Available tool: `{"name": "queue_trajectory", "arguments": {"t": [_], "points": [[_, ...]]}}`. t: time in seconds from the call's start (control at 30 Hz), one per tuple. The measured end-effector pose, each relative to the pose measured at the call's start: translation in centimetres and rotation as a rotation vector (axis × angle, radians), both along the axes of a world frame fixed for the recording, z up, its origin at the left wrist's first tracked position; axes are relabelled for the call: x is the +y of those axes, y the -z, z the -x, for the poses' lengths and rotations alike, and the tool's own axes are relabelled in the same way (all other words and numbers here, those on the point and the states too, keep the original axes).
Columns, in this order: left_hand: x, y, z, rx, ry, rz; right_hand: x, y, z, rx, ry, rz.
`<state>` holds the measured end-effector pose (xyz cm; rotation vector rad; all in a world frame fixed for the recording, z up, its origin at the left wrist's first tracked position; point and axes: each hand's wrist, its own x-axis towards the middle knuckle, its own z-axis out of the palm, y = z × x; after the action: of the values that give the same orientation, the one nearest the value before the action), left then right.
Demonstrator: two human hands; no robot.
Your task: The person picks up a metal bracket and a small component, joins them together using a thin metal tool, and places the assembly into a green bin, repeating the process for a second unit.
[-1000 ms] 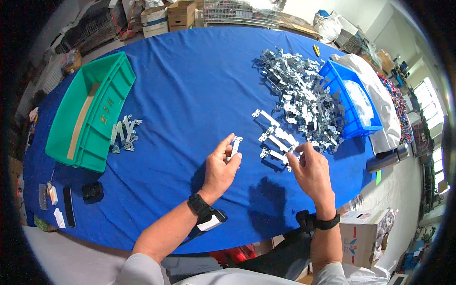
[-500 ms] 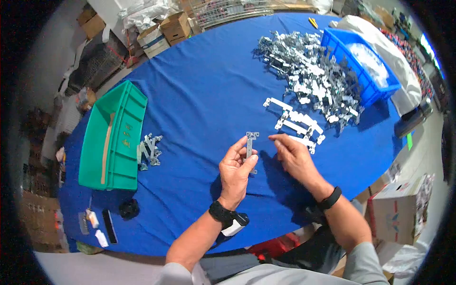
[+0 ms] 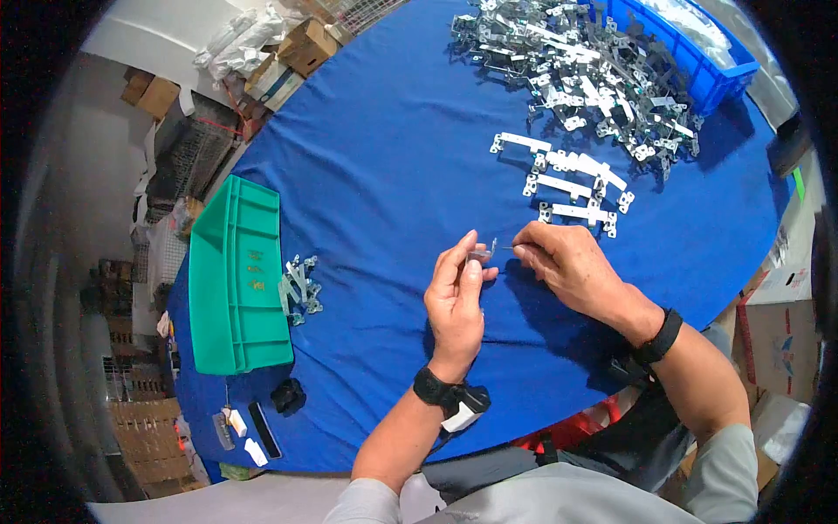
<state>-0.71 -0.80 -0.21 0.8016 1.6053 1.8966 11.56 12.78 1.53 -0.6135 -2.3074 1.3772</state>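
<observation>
My left hand point(image 3: 454, 310) is closed on a small metal bracket point(image 3: 493, 248), now seen nearly edge-on, its end plate standing up past the fingertips. Just to the right, my right hand point(image 3: 576, 271) pinches a thin, pin-like metal piece point(image 3: 508, 248), whose tip points at the bracket's end plate. Most of that piece is hidden by the fingers. Beyond my right hand, several similar metal brackets point(image 3: 563, 186) lie in a loose group on the blue cloth point(image 3: 393, 175).
A large heap of metal brackets point(image 3: 594, 96) lies at the back right, beside a blue crate point(image 3: 717, 83) holding clear plastic. At the left stands a green crate point(image 3: 262, 301), with a few brackets point(image 3: 301, 286) next to it. A black object point(image 3: 288, 396) lies near the front left edge.
The left hand has turned the bracket from face-on to nearly edge-on. My right hand has come close to it, a thin piece now showing at its fingertips. The view has shifted.
</observation>
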Motion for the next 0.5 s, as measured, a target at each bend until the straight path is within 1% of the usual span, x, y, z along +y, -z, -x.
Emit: {"name": "queue_trajectory", "arguments": {"t": [0.03, 0.1, 0.17, 0.27, 0.37, 0.43, 0.5], "points": [[0.0, 0.0, 0.0, 0.112, 0.003, 0.023, 0.0, 0.1, 0.1, -0.001, 0.000, 0.003], [-0.1, 0.3, 0.2, 0.146, 0.028, 0.025, 0.0, 0.4, 0.3, 0.083, 0.019, -0.143], [-0.2, 0.3, 0.4, 0.179, 0.052, 0.022, -0.2, 0.8, 0.6, 0.086, 0.034, -0.190], [-0.2, 0.0, 0.1, 0.108, 0.027, 0.000, -0.8, 0.9, 0.6, 0.096, 0.042, -0.263], [-0.4, -0.3, 0.1, -0.115, 0.017, -0.013, -1.0, 0.7, 0.6, 0.121, 0.032, -0.249], [-0.5, -0.1, 0.3, -0.139, 0.027, -0.008, -1.0, 0.7, 0.7, 0.124, 0.055, -0.199], [-0.5, 0.0, 0.4, -0.160, 0.036, 0.002, -1.1, 0.4, 0.7, 0.119, 0.052, -0.205]]}}
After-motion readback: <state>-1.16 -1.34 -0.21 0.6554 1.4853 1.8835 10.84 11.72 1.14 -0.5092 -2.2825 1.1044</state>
